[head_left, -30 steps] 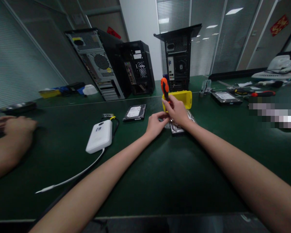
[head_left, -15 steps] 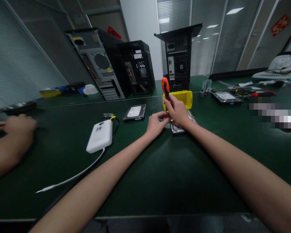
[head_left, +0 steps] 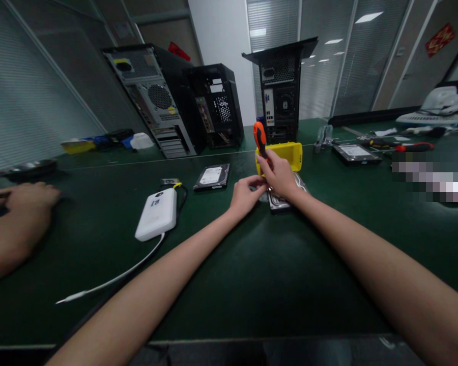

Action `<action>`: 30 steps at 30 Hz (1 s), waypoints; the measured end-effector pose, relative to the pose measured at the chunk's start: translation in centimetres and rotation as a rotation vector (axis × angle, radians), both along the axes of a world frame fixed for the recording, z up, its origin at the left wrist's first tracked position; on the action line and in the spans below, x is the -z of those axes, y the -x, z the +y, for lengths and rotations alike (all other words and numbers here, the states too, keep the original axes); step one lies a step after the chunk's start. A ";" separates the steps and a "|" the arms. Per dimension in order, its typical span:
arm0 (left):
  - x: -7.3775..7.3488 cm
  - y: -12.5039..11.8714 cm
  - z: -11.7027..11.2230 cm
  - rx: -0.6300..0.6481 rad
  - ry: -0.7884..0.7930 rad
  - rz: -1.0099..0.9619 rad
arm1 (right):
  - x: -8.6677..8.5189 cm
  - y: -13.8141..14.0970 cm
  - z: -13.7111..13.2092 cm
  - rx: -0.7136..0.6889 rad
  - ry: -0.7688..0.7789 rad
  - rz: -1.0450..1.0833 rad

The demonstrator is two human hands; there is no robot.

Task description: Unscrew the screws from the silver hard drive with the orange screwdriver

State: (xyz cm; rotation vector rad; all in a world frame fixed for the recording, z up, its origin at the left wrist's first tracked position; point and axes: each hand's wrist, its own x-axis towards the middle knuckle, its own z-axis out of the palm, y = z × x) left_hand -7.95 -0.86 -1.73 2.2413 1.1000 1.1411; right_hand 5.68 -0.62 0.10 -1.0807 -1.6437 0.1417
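Note:
My right hand [head_left: 279,175] is wrapped round an orange-and-black screwdriver [head_left: 259,137] held upright, tip down over a silver hard drive [head_left: 280,202] lying on the green table [head_left: 252,269]. My left hand [head_left: 246,195] is pinched closed at the drive's left edge, close to the screwdriver tip; what its fingers hold is hidden. A yellow tray [head_left: 290,152] stands just behind both hands.
A second hard drive [head_left: 212,176] and a white power bank [head_left: 156,214] with a cable lie to the left. Three open PC cases [head_left: 213,104] stand at the back. Another person's hands [head_left: 23,203] rest at far left. Another drive [head_left: 355,152] and tools [head_left: 404,146] lie at right.
My hands and the screwdriver have stayed almost still. The other person's hands at far left have shifted slightly.

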 end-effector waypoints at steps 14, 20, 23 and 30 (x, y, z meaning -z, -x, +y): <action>0.0 0.0 0.0 0.008 -0.005 -0.017 | 0.2 0.1 0.3 -0.022 -0.025 0.063; 0.0 0.0 -0.1 0.007 -0.005 -0.012 | 0.3 0.0 0.6 -0.032 -0.059 0.126; -0.1 0.0 -0.2 0.003 -0.007 -0.028 | 0.2 0.0 0.6 -0.043 -0.071 0.147; 0.0 0.0 0.0 0.012 -0.019 -0.073 | 0.0 -0.2 0.4 -0.048 -0.071 0.141</action>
